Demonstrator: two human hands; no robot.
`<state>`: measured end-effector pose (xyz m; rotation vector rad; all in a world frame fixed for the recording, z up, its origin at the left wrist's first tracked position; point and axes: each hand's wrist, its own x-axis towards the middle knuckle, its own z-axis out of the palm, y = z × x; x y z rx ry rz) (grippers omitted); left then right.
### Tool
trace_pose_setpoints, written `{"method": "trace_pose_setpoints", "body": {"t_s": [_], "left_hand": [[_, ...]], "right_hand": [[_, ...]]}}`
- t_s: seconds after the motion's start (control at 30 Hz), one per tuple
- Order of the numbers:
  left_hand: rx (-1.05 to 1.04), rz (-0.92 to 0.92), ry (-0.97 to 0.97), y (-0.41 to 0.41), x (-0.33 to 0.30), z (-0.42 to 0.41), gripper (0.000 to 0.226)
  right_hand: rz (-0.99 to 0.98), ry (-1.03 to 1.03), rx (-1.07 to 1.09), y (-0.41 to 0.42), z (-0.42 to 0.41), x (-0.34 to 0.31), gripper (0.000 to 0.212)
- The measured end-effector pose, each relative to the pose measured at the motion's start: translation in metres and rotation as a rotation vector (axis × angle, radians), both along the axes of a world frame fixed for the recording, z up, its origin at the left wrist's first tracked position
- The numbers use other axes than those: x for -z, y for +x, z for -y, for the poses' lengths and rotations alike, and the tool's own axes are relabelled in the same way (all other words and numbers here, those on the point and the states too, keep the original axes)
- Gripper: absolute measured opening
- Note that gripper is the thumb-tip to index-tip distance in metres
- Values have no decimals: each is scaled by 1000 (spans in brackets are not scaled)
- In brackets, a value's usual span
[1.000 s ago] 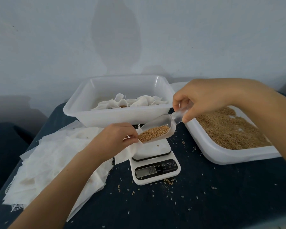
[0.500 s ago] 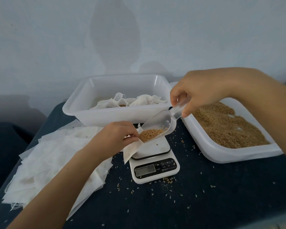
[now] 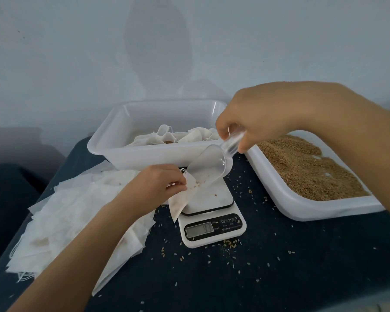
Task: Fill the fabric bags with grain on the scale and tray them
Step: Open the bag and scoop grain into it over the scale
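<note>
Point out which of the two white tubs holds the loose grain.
The shallow tub on the right, under the right forearm, holds loose brown grain. The deeper tub behind the scale holds filled fabric bags.

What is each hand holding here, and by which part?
The left hand pinches the fabric bag at its open top edge. The right hand grips the clear plastic scoop by its handle, tipped mouth-down into the bag.
</note>
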<state>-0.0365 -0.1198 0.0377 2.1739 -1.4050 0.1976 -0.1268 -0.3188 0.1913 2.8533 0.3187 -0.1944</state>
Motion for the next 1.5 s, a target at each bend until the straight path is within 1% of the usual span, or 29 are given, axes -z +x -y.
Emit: {"method": "trace_pose_setpoints", "body": {"t_s": [0.2,0.3,0.37,0.43,0.57,0.63,0.67,0.73,0.77,0.83,0.93,1.03,1.1,1.17,1.33,1.43,1.5], "left_hand": [[-22,-5,-7,1,1,-2,7],[-23,0,-4,1,2,-2,7],[-29,9,0,1,4,-3,8],[-50,15,-10,2,4,-5,8],[-115,4,-44,5,-1,-8,6],[-135,-1,-62,6,-6,-5,8],[-145,-7,-64,7,-9,-2,9],[-153,-1,-50,8,-14,7,11],[-148,4,-37,8,-16,12,12],[-116,3,-12,8,-18,25,12],[-73,10,21,8,-16,46,11],[-61,0,47,10,-8,67,11],[-50,-1,54,11,-3,79,12],[-47,11,55,10,2,89,12],[-65,4,138,10,15,101,11],[-68,3,173,8,17,104,16],[-75,2,173,9,15,101,25]], "right_hand": [[51,-121,-17,-2,-12,0,28],[111,-213,-69,-3,-15,9,27],[160,-180,-91,-6,-11,14,22],[172,-34,-47,-9,4,14,21],[154,464,233,-20,53,24,31],[210,611,386,-28,77,41,39],[250,669,456,-30,87,51,38],[333,752,599,-32,106,70,27],[359,759,672,-32,115,79,23],[350,728,822,-29,131,95,23],[244,709,965,-28,143,118,36],[155,634,1040,-28,147,138,48],[125,635,1066,-28,147,146,52],[114,573,1065,-28,146,149,52],[91,467,1033,-28,147,154,44],[57,430,1005,-27,146,153,42],[108,446,980,-28,144,146,38]]}}
